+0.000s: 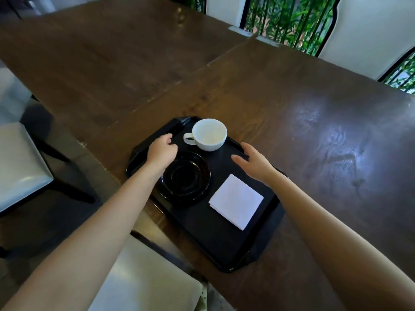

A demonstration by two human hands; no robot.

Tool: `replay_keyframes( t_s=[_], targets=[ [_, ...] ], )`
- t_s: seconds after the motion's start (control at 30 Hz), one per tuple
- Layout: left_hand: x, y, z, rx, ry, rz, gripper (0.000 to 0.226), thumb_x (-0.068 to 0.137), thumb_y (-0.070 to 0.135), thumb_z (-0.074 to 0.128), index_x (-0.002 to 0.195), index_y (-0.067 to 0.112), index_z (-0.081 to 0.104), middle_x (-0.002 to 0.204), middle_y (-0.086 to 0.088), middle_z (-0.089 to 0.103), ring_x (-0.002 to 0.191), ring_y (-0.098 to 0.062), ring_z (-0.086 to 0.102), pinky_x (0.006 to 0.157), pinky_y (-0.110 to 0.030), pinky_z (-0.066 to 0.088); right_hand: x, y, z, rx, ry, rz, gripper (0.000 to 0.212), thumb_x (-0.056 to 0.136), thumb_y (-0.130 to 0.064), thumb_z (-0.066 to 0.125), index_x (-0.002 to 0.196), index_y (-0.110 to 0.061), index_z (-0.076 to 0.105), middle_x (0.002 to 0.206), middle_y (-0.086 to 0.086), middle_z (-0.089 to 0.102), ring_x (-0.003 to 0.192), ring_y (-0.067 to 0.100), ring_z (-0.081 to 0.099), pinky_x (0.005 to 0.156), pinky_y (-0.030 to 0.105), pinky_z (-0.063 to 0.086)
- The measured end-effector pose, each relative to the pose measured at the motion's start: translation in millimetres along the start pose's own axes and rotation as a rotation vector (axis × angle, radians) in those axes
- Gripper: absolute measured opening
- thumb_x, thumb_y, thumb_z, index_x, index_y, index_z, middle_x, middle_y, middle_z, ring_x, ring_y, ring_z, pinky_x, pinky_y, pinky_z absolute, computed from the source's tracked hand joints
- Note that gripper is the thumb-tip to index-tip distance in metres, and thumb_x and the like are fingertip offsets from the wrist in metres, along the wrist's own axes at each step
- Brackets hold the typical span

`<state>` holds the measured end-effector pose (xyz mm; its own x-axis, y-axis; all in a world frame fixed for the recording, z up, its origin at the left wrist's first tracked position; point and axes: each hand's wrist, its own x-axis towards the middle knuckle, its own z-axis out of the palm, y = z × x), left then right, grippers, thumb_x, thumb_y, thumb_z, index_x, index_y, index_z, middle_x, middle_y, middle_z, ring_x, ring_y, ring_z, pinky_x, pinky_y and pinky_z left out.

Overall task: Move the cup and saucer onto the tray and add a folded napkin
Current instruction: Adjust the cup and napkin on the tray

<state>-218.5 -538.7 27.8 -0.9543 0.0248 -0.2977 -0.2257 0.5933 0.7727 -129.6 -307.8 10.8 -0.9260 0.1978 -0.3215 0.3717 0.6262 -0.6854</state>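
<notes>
A black tray (215,243) lies on the dark wooden table near its front edge. On it stand a white empty cup (210,134) at the far end, a black saucer (186,177) just in front of the cup, and a folded white napkin (236,200) to the right. The cup sits on the tray itself, beside the saucer rather than on it. My left hand (160,151) hovers over the saucer's far left rim, fingers curled, holding nothing. My right hand (253,161) hovers over the tray's right side, fingers spread, empty.
The wooden table (292,113) stretches far back and right. White-cushioned chairs stand at the left (20,162) and below the table edge (146,277). A railing with green plants (289,19) runs behind the table.
</notes>
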Motion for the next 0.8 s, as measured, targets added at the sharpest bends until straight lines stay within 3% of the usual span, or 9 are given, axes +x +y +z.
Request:
replay_keyframes(
  t_s=[0.07, 0.13, 0.2, 0.23, 0.27, 0.33, 0.4, 0.53, 0.8],
  targets=[
    [19, 2, 13, 0.066, -0.093, -0.032, 0.052, 0.092, 0.008, 0.041, 0.142, 0.018, 0.035, 0.147, -0.004, 0.039, 0.13, -0.021, 0.041, 0.091, -0.026, 0.035, 18, -5, 5, 0.057, -0.047, 0.013, 0.069, 0.092, -0.039, 0.053, 0.147, -0.019, 0.017, 0.155, 0.004, 0.025, 0.14, 0.024, 0.029, 0.11, 0.041, 0.031],
    [32, 2, 24, 0.079, -0.129, -0.037, 0.05, 0.09, 0.004, 0.038, 0.137, 0.018, 0.043, 0.142, -0.006, 0.045, 0.126, -0.024, 0.045, 0.088, -0.027, 0.038, 36, -7, 8, 0.132, -0.073, 0.02, 0.074, 0.09, -0.03, 0.059, 0.148, -0.018, 0.015, 0.156, 0.005, 0.024, 0.14, 0.024, 0.027, 0.112, 0.042, 0.03],
    [42, 0, 33, 0.082, -0.12, 0.008, 0.038, 0.086, 0.002, 0.037, 0.111, 0.017, 0.061, 0.109, -0.006, 0.063, 0.102, -0.026, 0.057, 0.072, -0.031, 0.041, 52, -9, 10, 0.178, -0.081, 0.012, 0.082, 0.086, -0.022, 0.065, 0.148, -0.017, 0.012, 0.156, 0.005, 0.021, 0.141, 0.023, 0.024, 0.114, 0.044, 0.028],
    [47, 0, 37, 0.081, -0.103, 0.026, 0.032, 0.086, 0.003, 0.036, 0.099, 0.014, 0.063, 0.093, -0.007, 0.062, 0.09, -0.027, 0.057, 0.066, -0.032, 0.039, 59, -9, 11, 0.193, -0.079, 0.0, 0.086, 0.084, -0.018, 0.068, 0.148, -0.017, 0.011, 0.157, 0.005, 0.02, 0.142, 0.023, 0.023, 0.115, 0.044, 0.026],
    [51, 0, 39, 0.068, -0.088, 0.035, 0.03, 0.087, 0.003, 0.036, 0.096, 0.014, 0.063, 0.091, -0.008, 0.062, 0.088, -0.027, 0.057, 0.067, -0.033, 0.04, 64, -10, 11, 0.214, -0.078, -0.023, 0.088, 0.082, -0.016, 0.07, 0.148, -0.017, 0.011, 0.156, 0.005, 0.021, 0.142, 0.023, 0.024, 0.115, 0.045, 0.026],
    [58, 1, 42, 0.023, -0.072, 0.039, 0.036, 0.092, 0.005, 0.036, 0.114, 0.017, 0.061, 0.114, -0.006, 0.063, 0.105, -0.024, 0.058, 0.088, -0.033, 0.046, 72, -12, 14, 0.272, -0.075, -0.107, 0.086, 0.079, -0.013, 0.073, 0.146, -0.019, 0.019, 0.152, 0.003, 0.029, 0.138, 0.022, 0.029, 0.114, 0.044, 0.028],
    [63, 2, 43, -0.008, -0.067, 0.033, 0.041, 0.093, 0.005, 0.039, 0.131, 0.014, 0.051, 0.132, -0.004, 0.056, 0.119, -0.021, 0.053, 0.103, -0.038, 0.042, 76, -12, 20, 0.318, -0.043, -0.153, 0.081, 0.076, -0.017, 0.075, 0.141, -0.022, 0.027, 0.146, 0.002, 0.036, 0.134, 0.021, 0.035, 0.111, 0.045, 0.033],
    [73, 6, 47, -0.07, -0.075, 0.028, 0.041, 0.094, 0.007, 0.043, 0.135, 0.013, 0.046, 0.135, -0.006, 0.054, 0.118, -0.02, 0.054, 0.104, -0.039, 0.042, 71, -5, 34, 0.328, 0.099, -0.123, 0.088, 0.072, -0.03, 0.079, 0.142, -0.021, 0.026, 0.145, 0.003, 0.028, 0.128, 0.018, 0.039, 0.107, 0.038, 0.039],
    [83, 12, 62, -0.101, -0.056, 0.047, 0.038, 0.092, 0.007, 0.048, 0.128, 0.016, 0.053, 0.127, -0.006, 0.058, 0.115, -0.019, 0.054, 0.1, -0.04, 0.046, 54, 7, 56, 0.418, 0.266, -0.156, 0.081, 0.07, -0.031, 0.081, 0.135, -0.021, 0.034, 0.135, -0.001, 0.031, 0.117, 0.012, 0.045, 0.099, 0.024, 0.042]
  ],
)
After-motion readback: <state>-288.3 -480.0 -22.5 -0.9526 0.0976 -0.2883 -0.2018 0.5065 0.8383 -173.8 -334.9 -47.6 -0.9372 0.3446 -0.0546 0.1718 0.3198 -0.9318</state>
